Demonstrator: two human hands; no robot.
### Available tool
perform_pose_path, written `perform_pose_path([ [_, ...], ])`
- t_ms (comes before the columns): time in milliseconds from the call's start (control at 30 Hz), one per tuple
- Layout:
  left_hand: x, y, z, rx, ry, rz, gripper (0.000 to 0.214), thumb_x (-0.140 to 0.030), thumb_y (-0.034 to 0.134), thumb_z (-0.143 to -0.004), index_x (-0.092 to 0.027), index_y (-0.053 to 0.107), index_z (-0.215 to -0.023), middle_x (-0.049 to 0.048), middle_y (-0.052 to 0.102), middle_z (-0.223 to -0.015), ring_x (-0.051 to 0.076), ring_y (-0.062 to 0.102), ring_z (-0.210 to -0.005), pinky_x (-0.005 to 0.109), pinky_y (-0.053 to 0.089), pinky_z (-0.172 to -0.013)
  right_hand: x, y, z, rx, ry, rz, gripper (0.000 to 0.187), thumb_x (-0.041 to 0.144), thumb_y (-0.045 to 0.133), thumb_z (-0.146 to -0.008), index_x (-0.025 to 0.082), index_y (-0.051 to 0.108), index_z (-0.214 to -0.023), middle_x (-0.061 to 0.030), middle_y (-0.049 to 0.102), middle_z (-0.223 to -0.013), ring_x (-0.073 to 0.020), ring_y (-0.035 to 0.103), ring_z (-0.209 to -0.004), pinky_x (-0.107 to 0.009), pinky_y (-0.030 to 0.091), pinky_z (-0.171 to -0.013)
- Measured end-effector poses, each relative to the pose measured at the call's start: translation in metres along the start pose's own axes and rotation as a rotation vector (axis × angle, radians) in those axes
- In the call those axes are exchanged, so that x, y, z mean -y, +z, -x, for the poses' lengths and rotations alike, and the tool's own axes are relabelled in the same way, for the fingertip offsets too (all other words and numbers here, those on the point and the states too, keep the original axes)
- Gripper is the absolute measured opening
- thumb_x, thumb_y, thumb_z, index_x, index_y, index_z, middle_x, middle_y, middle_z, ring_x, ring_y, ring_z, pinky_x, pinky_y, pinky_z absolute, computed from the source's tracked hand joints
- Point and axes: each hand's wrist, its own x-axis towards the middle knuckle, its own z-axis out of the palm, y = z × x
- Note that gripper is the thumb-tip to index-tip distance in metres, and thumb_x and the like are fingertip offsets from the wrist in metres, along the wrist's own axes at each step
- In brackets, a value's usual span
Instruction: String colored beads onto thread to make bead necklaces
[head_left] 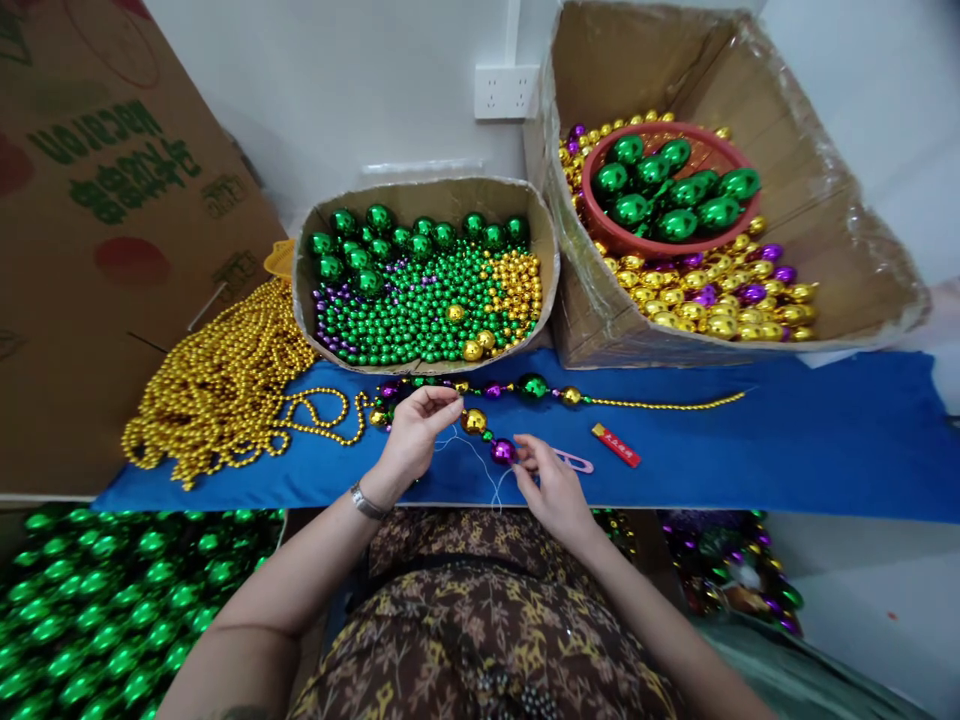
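My left hand (421, 428) is closed in a pinch at the upper end of a short run of beads; the exact spot it grips is hidden by the fingertips. From there hang a gold bead (474, 421), a small green bead (487, 436) and a shiny purple bead (503, 451). My right hand (551, 487) has its thumb and fingers on the right side of the purple bead. A thin white thread (480, 462) loops down between both hands. Behind them, a strand of mixed beads (532, 386) lies across the blue cloth (690, 450), ending in small gold beads (667, 403).
A low cardboard box (551, 285) holds sorted beads. The larger box (600, 320) at right holds gold and purple beads and a red bowl (637, 240) of green ones. Gold bead chains (217, 375) pile up left. A pink tool (576, 461) and red packet (616, 445) lie right.
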Motion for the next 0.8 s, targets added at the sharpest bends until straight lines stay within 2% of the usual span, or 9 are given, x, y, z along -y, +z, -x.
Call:
perform_pose_path([
  [133, 0.01, 0.003, 0.003, 0.067, 0.024, -0.152, 0.021, -0.03, 0.08, -0.068, -0.016, 0.071, -0.08, 0.003, 0.07, -0.077, 0.012, 0.061, -0.068, 0.024, 0.049, -0.066, -0.015, 0.012, -0.002, 0.047, 0.051, -0.056, 0.041, 0.008, 0.043, -0.084, 0.018, 0.05, -0.123, -0.0098, 0.063, -0.107, -0.0168, 0.067, -0.087, -0.032, 0.057, -0.078],
  [233, 0.007, 0.008, 0.004, 0.127, 0.107, -0.27, 0.016, -0.032, 0.076, -0.072, -0.017, 0.072, -0.077, 0.0043, 0.071, -0.079, 0.015, 0.062, -0.071, 0.026, 0.049, -0.066, -0.015, 0.007, -0.01, 0.083, 0.015, -0.003, 0.041, 0.008, 0.043, -0.084, 0.018, 0.052, -0.123, -0.011, 0.062, -0.112, -0.0187, 0.066, -0.097, -0.035, 0.056, -0.085],
  [300, -0.006, 0.015, 0.005, 0.183, 0.181, -0.321, 0.012, -0.03, 0.074, -0.075, -0.018, 0.072, -0.077, 0.0049, 0.072, -0.083, 0.016, 0.063, -0.075, 0.027, 0.049, -0.069, -0.008, -0.003, -0.019, 0.05, -0.027, 0.039, 0.038, 0.013, 0.044, -0.089, 0.018, 0.052, -0.125, -0.0111, 0.063, -0.113, -0.0204, 0.064, -0.104, -0.037, 0.054, -0.09],
  [400, -0.035, 0.029, 0.009, 0.222, 0.272, -0.324, 0.007, -0.026, 0.073, -0.076, -0.019, 0.073, -0.078, 0.0046, 0.072, -0.084, 0.017, 0.063, -0.079, 0.028, 0.05, -0.074, 0.012, -0.018, -0.035, -0.013, -0.115, 0.047, 0.036, 0.023, 0.045, -0.095, 0.021, 0.052, -0.13, -0.0097, 0.064, -0.115, -0.0198, 0.063, -0.107, -0.035, 0.052, -0.093],
  [533, -0.075, 0.041, 0.018, 0.169, 0.322, -0.23, 0.005, -0.022, 0.075, -0.074, -0.018, 0.073, -0.076, 0.0047, 0.071, -0.085, 0.018, 0.064, -0.085, 0.031, 0.051, -0.081, 0.034, -0.023, -0.05, -0.011, -0.264, 0.016, 0.026, 0.025, 0.046, -0.097, 0.021, 0.061, -0.118, -0.0067, 0.069, -0.109, -0.0171, 0.066, -0.1, -0.031, 0.053, -0.09],
  [633, -0.087, 0.025, 0.023, 0.217, 0.354, -0.332, 0.008, -0.023, 0.074, -0.075, -0.018, 0.074, -0.082, 0.0063, 0.071, -0.092, 0.021, 0.064, -0.093, 0.034, 0.049, -0.088, 0.037, -0.021, -0.052, -0.03, -0.308, 0.026, 0.023, 0.024, 0.045, -0.098, 0.021, 0.066, -0.108, -0.0055, 0.07, -0.1, -0.0157, 0.067, -0.094, -0.028, 0.054, -0.086],
  [700, -0.084, -0.001, 0.024, 0.353, 0.364, -0.6, 0.019, -0.025, 0.072, -0.078, -0.019, 0.074, -0.095, 0.0085, 0.07, -0.101, 0.023, 0.062, -0.1, 0.037, 0.047, -0.093, 0.033, -0.022, -0.05, -0.095, -0.316, 0.076, 0.022, 0.024, 0.047, -0.098, 0.02, 0.067, -0.106, -0.0071, 0.069, -0.102, -0.0161, 0.066, -0.095, -0.028, 0.054, -0.086],
  [800, -0.064, -0.049, 0.028, 0.615, 0.355, -1.094, 0.042, -0.034, 0.073, -0.077, -0.021, 0.067, -0.116, 0.0116, 0.066, -0.115, 0.028, 0.059, -0.108, 0.043, 0.046, -0.096, 0.027, -0.026, -0.049, -0.174, -0.302, 0.142, 0.021, 0.026, 0.049, -0.097, 0.02, 0.067, -0.103, -0.008, 0.068, -0.099, -0.016, 0.067, -0.087, -0.027, 0.055, -0.08],
])
